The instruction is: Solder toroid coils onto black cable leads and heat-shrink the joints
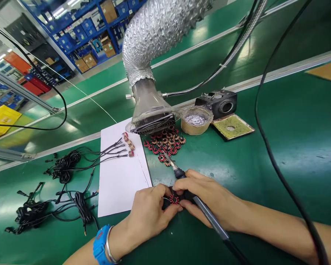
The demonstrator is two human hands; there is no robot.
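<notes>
Between my two hands is a small ring-shaped wound stator [174, 199], red and black, against something dark that is mostly hidden. My left hand [151, 208] is closed, thumb and fingers pinching at the stator's left side, where a thin pale wire also shows. My right hand [209, 197] is wrapped round a soldering iron [211, 217], its metal tip pointing up and left, away from the stator. Fingertips of the right hand also reach the stator's right edge. Just beyond the tip lies a cluster of similar stators [168, 143] on the green bench.
A fume extraction hood [151, 110] hangs low over the stators. Behind are a tub of silvery shavings [195, 119], an iron stand [220, 103] and a yellow sponge [233, 127]. White paper [121, 184] and bundled black cables [84, 208] lie left. A black cord [276, 165] crosses the right.
</notes>
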